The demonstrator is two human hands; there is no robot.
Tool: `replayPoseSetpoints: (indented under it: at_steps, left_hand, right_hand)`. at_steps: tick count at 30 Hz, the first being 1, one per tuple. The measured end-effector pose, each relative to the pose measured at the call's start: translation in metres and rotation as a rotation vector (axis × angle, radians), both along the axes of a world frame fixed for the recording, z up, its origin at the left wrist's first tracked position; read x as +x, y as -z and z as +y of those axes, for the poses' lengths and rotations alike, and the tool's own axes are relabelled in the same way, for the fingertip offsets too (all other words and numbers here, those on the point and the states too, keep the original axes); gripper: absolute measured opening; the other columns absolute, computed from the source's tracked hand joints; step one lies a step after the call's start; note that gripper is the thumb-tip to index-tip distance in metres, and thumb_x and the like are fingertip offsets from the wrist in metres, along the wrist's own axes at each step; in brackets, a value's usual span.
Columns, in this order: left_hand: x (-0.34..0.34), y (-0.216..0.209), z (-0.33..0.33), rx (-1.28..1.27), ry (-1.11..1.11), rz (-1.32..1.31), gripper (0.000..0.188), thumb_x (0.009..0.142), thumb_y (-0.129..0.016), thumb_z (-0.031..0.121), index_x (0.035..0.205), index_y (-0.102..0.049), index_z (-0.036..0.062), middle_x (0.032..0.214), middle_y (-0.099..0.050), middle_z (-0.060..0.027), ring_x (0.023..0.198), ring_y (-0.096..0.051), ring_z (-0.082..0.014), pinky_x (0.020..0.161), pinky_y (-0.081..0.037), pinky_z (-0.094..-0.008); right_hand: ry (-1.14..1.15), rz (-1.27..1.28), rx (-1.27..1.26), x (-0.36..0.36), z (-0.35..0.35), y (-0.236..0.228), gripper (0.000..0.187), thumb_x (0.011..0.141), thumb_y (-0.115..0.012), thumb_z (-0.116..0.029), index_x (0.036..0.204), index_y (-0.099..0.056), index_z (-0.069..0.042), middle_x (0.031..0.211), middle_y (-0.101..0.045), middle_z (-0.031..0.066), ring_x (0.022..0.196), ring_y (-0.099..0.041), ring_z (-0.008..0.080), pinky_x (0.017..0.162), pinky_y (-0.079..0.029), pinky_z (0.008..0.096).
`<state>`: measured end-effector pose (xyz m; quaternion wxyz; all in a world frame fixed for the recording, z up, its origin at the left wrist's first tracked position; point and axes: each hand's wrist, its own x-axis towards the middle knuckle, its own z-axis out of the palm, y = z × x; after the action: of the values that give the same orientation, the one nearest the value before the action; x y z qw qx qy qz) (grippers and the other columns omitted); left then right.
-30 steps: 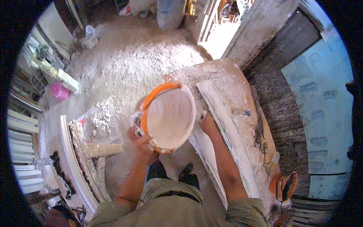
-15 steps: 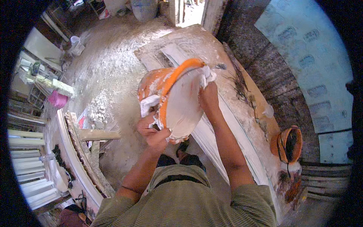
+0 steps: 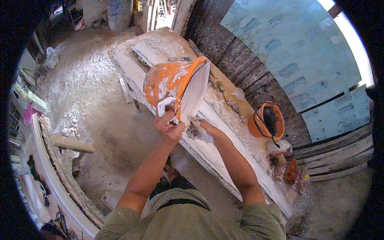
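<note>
An orange bucket (image 3: 162, 82), its outside smeared with white plaster, is tilted on its side in front of me. Its mouth faces right, and a whitish coat lines the inside. My left hand (image 3: 170, 127) is closed on the lower rim, beside a white-coated handle lug (image 3: 166, 105). Close below the mouth is my right hand (image 3: 206, 130), its fingers bent and partly hidden. A pale, crumpled-looking piece (image 3: 200, 135) shows at those fingers, too blurred to name.
Under the bucket runs a long workbench (image 3: 240, 160) with white strips. A second orange bucket (image 3: 267, 122) with a dark handle stands at its right side. White-edged curved boards (image 3: 38, 148) and a wooden bar (image 3: 74, 143) are at left. A blue sheet (image 3: 288, 52) covers the wall.
My right hand has left the bucket's upper right rim and come down to below its mouth. The bucket has turned so its mouth faces more to the right. My view has swung right.
</note>
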<state>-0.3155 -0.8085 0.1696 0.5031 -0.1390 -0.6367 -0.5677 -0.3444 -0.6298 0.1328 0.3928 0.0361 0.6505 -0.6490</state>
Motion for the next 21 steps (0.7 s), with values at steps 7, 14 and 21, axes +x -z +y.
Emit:
replayPoseSetpoints:
  at_steps: [7,14,21]
  left_hand:
    - [0.06,0.035,0.031,0.343,0.343,-0.223,0.038,0.047,-0.054,0.005,0.082,-0.061,-0.0078,0.089,-0.063,-0.0121,0.088,-0.06,-0.0273,0.084,-0.044,-0.0347]
    - [0.149,0.041,0.071,0.49,0.533,-0.336,0.051,0.05,-0.057,0.004,0.101,-0.057,-0.0011,0.106,-0.06,-0.0138,0.098,-0.058,-0.0262,0.09,-0.044,-0.0382]
    - [0.22,0.022,0.126,0.602,0.84,-0.422,0.062,0.044,-0.057,0.003,0.107,-0.055,0.0002,0.107,-0.06,-0.014,0.098,-0.059,-0.0272,0.09,-0.047,-0.0403]
  right_hand:
    - [-0.241,-0.014,0.232,0.056,0.057,-0.046,0.024,0.083,-0.059,-0.03,0.087,-0.059,-0.006,0.071,-0.056,-0.0003,0.055,-0.049,0.0083,0.047,-0.039,0.022]
    - [-0.87,1.622,1.073,0.082,0.089,-0.091,0.017,0.08,-0.052,-0.014,0.083,-0.059,0.002,0.08,-0.062,0.0221,0.079,-0.064,0.0361,0.07,-0.052,0.0469]
    - [-0.979,1.472,1.168,0.15,0.184,-0.042,0.019,0.08,-0.049,-0.01,0.09,-0.059,0.003,0.094,-0.061,0.0216,0.079,-0.064,0.0342,0.069,-0.054,0.0413]
